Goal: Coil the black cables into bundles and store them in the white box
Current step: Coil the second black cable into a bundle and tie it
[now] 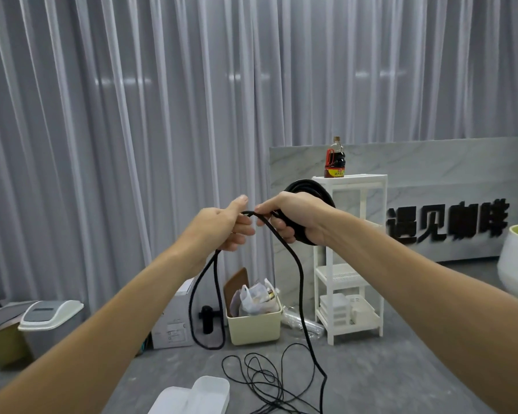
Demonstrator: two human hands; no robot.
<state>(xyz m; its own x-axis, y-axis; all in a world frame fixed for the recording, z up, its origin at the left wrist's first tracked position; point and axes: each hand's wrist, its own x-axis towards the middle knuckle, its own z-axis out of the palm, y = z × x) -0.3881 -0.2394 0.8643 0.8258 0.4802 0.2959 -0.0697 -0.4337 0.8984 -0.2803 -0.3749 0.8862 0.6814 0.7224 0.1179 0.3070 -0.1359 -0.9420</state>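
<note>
The right hand (293, 221) grips the coiled part of the thick black cable (311, 186), held up in the air; the left hand (225, 228) pinches the next loop. The cable looks round, braided, fairly heavy and springy, so holding the coil firmly seems best. A thin cable (260, 375) lies tangled on the grey surface (386, 377), near the white box (198, 395).

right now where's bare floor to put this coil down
Free: the grey floor right of the thin loose cable, in front of the white shelf rack. Also the strip between the white box and the bin. Crowded: the back row by the cream basket, and where the thin cable sprawls.
</note>
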